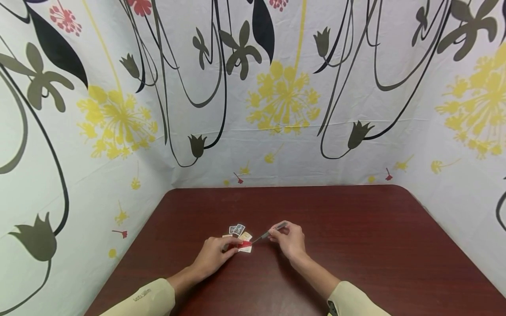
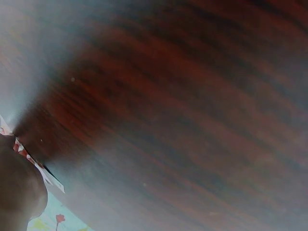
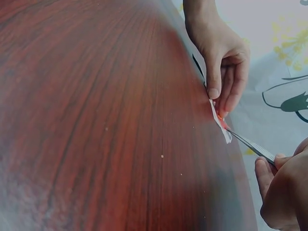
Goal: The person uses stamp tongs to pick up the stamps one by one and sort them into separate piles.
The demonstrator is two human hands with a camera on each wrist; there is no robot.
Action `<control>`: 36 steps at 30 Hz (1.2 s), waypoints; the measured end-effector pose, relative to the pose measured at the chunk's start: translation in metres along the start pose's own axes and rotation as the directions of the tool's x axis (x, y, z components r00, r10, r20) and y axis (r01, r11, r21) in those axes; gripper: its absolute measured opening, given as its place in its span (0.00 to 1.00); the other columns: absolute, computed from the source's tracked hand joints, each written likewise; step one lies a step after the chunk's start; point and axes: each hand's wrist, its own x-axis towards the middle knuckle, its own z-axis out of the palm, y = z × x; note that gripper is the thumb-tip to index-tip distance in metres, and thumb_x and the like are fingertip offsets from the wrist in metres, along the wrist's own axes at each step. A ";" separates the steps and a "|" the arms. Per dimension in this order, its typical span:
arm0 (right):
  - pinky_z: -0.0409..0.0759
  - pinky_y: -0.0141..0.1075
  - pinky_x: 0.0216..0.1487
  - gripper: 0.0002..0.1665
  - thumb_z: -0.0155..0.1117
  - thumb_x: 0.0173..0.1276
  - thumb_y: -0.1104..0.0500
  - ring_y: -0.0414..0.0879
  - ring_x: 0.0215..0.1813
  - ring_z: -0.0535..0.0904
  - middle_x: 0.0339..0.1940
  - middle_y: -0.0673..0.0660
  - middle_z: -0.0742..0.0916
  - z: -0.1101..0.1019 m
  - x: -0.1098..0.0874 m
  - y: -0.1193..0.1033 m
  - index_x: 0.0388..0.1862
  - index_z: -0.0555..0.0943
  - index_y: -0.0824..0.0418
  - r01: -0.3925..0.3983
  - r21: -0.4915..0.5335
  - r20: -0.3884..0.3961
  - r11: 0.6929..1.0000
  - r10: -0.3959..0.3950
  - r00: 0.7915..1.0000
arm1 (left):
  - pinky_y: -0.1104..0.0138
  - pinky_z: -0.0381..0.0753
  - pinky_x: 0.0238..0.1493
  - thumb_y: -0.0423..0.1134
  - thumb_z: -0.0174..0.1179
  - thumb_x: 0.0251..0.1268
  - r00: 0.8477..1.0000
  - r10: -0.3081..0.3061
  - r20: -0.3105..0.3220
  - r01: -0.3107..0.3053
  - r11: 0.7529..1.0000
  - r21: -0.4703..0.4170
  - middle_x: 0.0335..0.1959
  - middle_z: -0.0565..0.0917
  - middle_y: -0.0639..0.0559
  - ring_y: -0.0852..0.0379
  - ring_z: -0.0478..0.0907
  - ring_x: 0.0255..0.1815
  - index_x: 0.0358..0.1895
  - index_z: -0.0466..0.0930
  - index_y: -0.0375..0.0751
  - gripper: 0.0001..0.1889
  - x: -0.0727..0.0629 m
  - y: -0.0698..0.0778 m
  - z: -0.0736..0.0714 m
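Near the middle of the table, my left hand (image 1: 215, 253) pinches a small flat red-and-white paper piece (image 1: 245, 244) between thumb and fingers. My right hand (image 1: 290, 239) grips a pair of metal tweezers (image 1: 262, 236), slanting down to the left. In the right wrist view the tips of the tweezers (image 3: 243, 139) meet the red part of the paper (image 3: 222, 123), close to the left hand's fingertips (image 3: 214, 93). Just beyond the left hand lie several small stamp-like pictures (image 1: 239, 229), grey ones and a yellowish one (image 1: 245, 236). Only part of the left hand (image 2: 19, 187) shows in the left wrist view.
The dark red-brown wooden table (image 1: 348, 232) has rounded far corners. White cloth (image 1: 245, 109) printed with flowers hangs along the back and both sides. Light sleeves (image 1: 148, 298) cover both forearms.
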 end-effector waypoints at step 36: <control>0.89 0.47 0.44 0.03 0.74 0.68 0.72 0.55 0.34 0.91 0.33 0.63 0.92 -0.025 0.014 -0.009 0.37 0.86 0.70 -0.001 -0.080 -0.062 0.997 -0.004 0.998 | 0.63 0.81 0.39 0.37 0.77 0.64 0.999 0.024 -0.032 -0.022 0.999 0.039 0.48 0.91 0.58 0.63 0.80 0.35 0.53 0.91 0.51 0.15 0.001 0.003 0.002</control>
